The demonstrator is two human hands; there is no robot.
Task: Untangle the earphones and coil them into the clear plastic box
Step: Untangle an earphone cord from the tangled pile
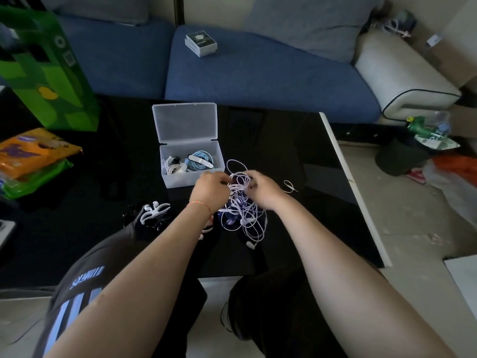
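Observation:
A tangled bundle of pale purple-white earphones (245, 215) hangs above the black table (296, 156). My left hand (210, 188) and my right hand (260, 188) pinch its upper loops from either side, close together. Just beyond my hands stands the clear plastic box (191, 174), lid open and tilted back. It holds a coiled light blue cable and a coiled white cable. A white earpiece dangles at the bundle's lower end, near the table.
A white cord winder (154, 211) lies left of my hands, a small loose cable loop (289, 186) to the right. Green bag (44, 73) and orange snack packet (33, 151) sit at the table's left. Blue sofa (258, 73) with a small box behind.

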